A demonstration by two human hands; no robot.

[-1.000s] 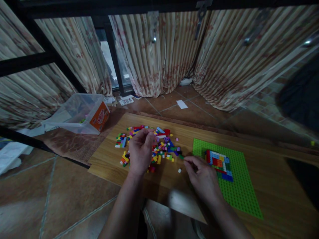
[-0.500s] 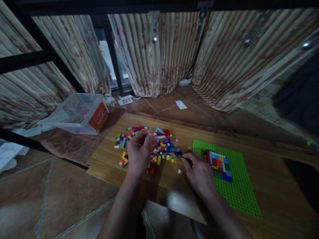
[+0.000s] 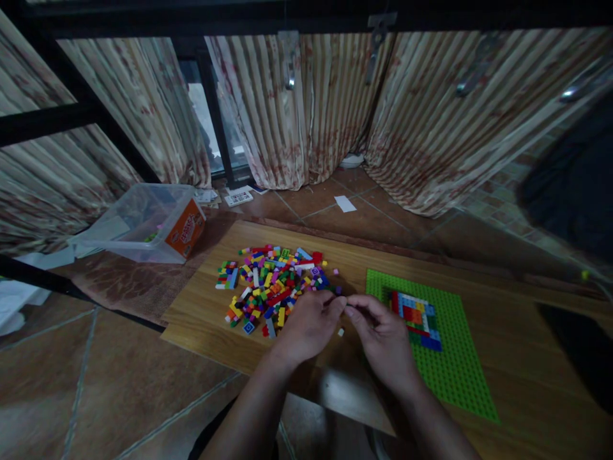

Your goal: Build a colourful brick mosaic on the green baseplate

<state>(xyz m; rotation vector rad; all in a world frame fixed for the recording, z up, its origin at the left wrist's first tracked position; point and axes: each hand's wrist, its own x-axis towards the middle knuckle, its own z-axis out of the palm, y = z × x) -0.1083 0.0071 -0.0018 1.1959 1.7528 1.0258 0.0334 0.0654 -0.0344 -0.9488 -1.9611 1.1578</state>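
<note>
My left hand (image 3: 310,324) and my right hand (image 3: 383,335) meet above the wooden board, fingertips pinched together and touching. Whatever sits between the fingertips is too small and covered to make out. Just below them lies a single small white brick (image 3: 341,332). Left of my hands spreads a loose heap of coloured toy building bricks (image 3: 272,278), partly hidden behind my left hand. To the right, a green baseplate (image 3: 464,358) carries a flat multicoloured brick build (image 3: 416,316) with a red and orange middle and blue corner. My right hand overlaps the baseplate's near left side.
A clear plastic box (image 3: 138,249) with an orange label stands left of the wooden board (image 3: 201,319). A small cluster of bricks (image 3: 227,276) lies at the heap's left edge. A dark flat object (image 3: 575,345) rests at the far right. Striped curtains (image 3: 330,115) hang behind.
My left hand has come away from over the heap, moving right and down to meet my right hand. More of the heap now shows. The view has shifted slightly.
</note>
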